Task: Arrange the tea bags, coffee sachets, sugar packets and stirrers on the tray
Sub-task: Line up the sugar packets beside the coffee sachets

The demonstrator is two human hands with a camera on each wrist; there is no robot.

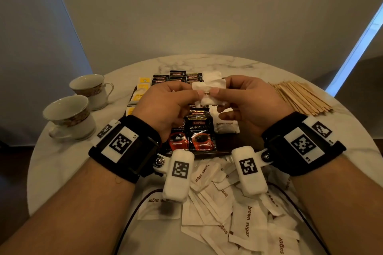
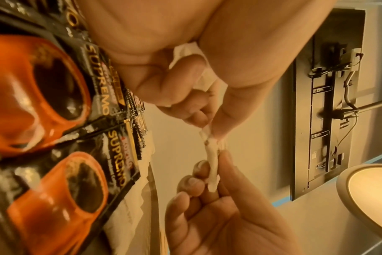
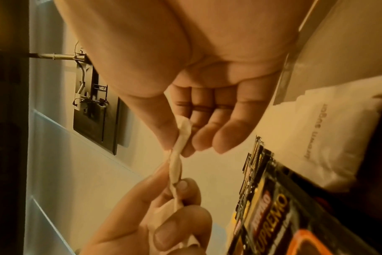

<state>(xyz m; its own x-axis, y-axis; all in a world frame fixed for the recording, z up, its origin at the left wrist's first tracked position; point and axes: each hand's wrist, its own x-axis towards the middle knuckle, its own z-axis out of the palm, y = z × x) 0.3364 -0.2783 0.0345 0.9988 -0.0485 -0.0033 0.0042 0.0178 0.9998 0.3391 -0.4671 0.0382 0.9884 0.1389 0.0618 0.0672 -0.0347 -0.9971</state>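
Both hands are raised over the dark tray and pinch a small bunch of white brown sugar packets between them. My left hand grips the packets' left end with thumb and fingers. My right hand pinches their right end; the wrist views show the packets edge-on. On the tray lie black coffee sachets in rows, yellow tea bags along the left side and one sugar packet at the right. Wooden stirrers are heaped on the table to the right.
A loose heap of sugar packets covers the round marble table in front of the tray, under my wrists. Two teacups stand at the left. Cables trail over the near edge.
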